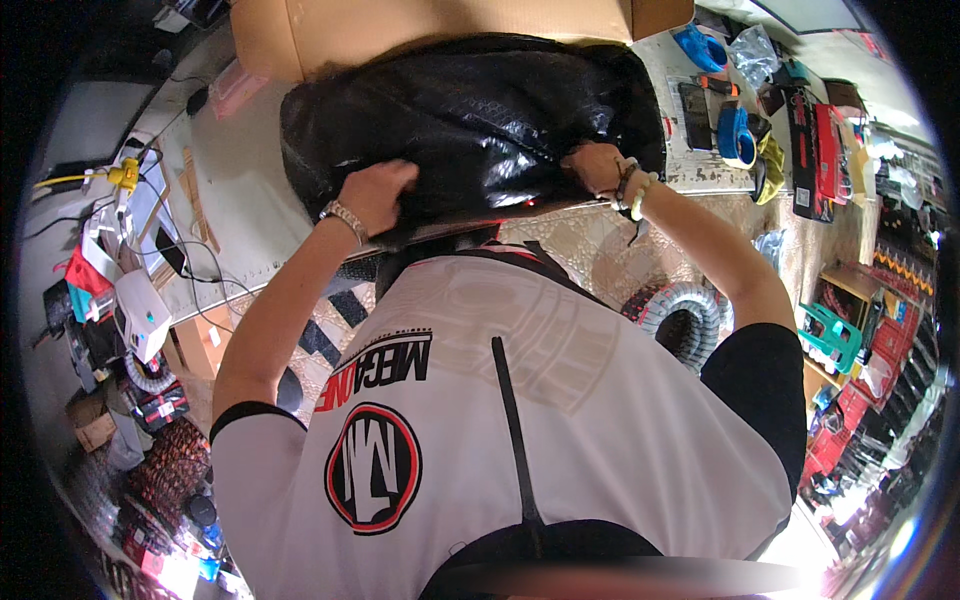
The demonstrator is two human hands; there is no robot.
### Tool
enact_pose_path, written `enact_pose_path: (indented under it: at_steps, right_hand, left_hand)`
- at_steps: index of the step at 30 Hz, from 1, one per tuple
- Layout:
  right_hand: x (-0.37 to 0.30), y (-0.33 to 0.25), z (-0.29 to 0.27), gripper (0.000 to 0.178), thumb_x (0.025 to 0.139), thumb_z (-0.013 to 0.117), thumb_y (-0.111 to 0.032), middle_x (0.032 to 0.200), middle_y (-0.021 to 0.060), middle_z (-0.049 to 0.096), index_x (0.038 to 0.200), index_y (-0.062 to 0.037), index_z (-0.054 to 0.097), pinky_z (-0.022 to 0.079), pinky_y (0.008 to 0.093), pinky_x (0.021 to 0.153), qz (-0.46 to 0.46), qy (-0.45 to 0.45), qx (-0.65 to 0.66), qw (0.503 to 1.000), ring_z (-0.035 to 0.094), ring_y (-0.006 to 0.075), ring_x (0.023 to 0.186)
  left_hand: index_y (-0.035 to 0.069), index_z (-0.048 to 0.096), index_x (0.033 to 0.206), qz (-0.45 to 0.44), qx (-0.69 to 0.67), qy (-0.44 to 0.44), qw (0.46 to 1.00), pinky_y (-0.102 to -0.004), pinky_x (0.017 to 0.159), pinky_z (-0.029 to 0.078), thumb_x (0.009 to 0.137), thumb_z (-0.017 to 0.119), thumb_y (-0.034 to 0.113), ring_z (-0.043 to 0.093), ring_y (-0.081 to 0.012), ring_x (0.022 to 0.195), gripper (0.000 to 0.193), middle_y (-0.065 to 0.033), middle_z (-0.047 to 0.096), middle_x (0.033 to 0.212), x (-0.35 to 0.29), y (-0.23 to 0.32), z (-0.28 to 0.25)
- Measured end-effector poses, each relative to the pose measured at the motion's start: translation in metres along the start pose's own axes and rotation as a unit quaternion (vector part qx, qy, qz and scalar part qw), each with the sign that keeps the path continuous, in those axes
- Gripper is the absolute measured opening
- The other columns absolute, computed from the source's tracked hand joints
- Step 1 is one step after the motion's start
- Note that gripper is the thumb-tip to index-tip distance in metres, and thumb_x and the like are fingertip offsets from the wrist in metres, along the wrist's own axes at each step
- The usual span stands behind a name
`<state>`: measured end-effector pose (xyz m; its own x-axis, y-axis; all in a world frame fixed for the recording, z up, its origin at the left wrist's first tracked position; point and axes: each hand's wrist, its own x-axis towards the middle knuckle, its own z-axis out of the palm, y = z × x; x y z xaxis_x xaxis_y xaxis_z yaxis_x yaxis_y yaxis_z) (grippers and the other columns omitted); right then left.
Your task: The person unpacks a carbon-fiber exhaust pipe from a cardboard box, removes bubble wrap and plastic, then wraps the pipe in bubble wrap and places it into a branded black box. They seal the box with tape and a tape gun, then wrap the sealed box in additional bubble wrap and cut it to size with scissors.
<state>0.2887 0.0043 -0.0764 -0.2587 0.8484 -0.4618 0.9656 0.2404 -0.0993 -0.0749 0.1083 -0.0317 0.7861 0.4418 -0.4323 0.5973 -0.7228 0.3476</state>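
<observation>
A large bundle in shiny black plastic (pixel 470 120) lies across the table in front of me, creased and bulging; what is inside is hidden. My left hand (pixel 378 195) is at its near left side, fingers curled in against the plastic, a metal watch on the wrist. At the near right side, my right hand (pixel 597 168) has its fingers closed on a fold of the plastic, which is pulled into creases there. Beaded bracelets circle that wrist. Behind the bundle, and touching it, stands an open cardboard box (pixel 450 20).
On the table (pixel 235 155), to the right, are a blue tape roll (pixel 738 138), a dark phone (pixel 697 115) and an orange-handled tool (pixel 718 86). Left stands a yellow plug adapter (pixel 125 176) with loose cables. A ribbed hose coil (pixel 680 315) is on the floor beside me.
</observation>
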Motion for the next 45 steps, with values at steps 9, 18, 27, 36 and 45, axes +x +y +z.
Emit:
enact_pose_path:
  at_steps: [9,18,27,36,45]
  right_hand:
    - [-0.012,-0.069,-0.001,0.047,0.098,0.037,-0.046,0.129,0.0132,0.052,0.13,-0.0153,0.052,0.037,0.0391,0.104,-0.174,-0.137,0.278,0.935,0.045,0.0303,0.123]
    - [0.0,-0.084,-0.003,0.064,0.091,0.033,-0.066,0.136,0.0145,0.046,0.124,-0.0175,0.059,0.031,0.047,0.107,-0.078,-0.077,0.197,0.974,0.035,0.0342,0.133]
    - [0.022,-0.096,-0.014,0.072,0.09,0.029,-0.069,0.118,0.0176,0.06,0.101,-0.0102,0.07,0.045,0.0459,0.094,0.028,-0.206,0.31,0.928,0.055,0.0365,0.112]
    - [-0.065,-0.005,-0.051,0.048,0.092,0.044,-0.051,0.094,0.0159,0.069,0.095,-0.0109,0.071,0.05,0.0467,0.081,0.082,-0.162,0.051,0.982,0.065,0.0336,0.093]
    - [0.012,0.062,0.116,0.028,0.081,0.05,-0.004,0.096,0.0154,0.067,0.103,-0.0052,0.066,0.053,0.0395,0.083,-0.087,-0.065,-0.034,0.994,0.065,0.0311,0.093]
  left_hand:
    - [0.017,0.072,0.098,-0.014,-0.038,-0.011,0.999,-0.0407,0.082,0.05,0.09,0.056,0.03,0.059,-0.0304,0.099,0.023,-0.0109,0.061,0.102,-0.018,0.013,0.015]
    - [0.015,0.069,0.107,0.046,-0.13,0.137,0.981,-0.0416,0.086,0.048,0.087,0.063,0.021,0.061,-0.0279,0.099,0.022,-0.0125,0.063,0.103,0.001,0.036,0.013]
    - [0.008,0.063,0.115,0.035,-0.126,-0.011,0.991,-0.0402,0.086,0.048,0.094,0.049,0.041,0.059,-0.0308,0.099,0.042,-0.0145,0.061,0.109,0.018,0.044,0.047]
    - [0.006,0.069,0.102,-0.1,-0.125,0.029,0.987,-0.039,0.087,0.048,0.093,0.051,0.038,0.06,-0.0315,0.098,0.038,-0.0165,0.061,0.108,-0.02,0.028,0.011]
    - [-0.001,0.061,0.114,-0.101,-0.131,-0.166,0.972,-0.0432,0.093,0.045,0.095,0.044,0.044,0.056,-0.0386,0.11,0.052,-0.0247,0.058,0.118,0.009,-0.039,0.053]
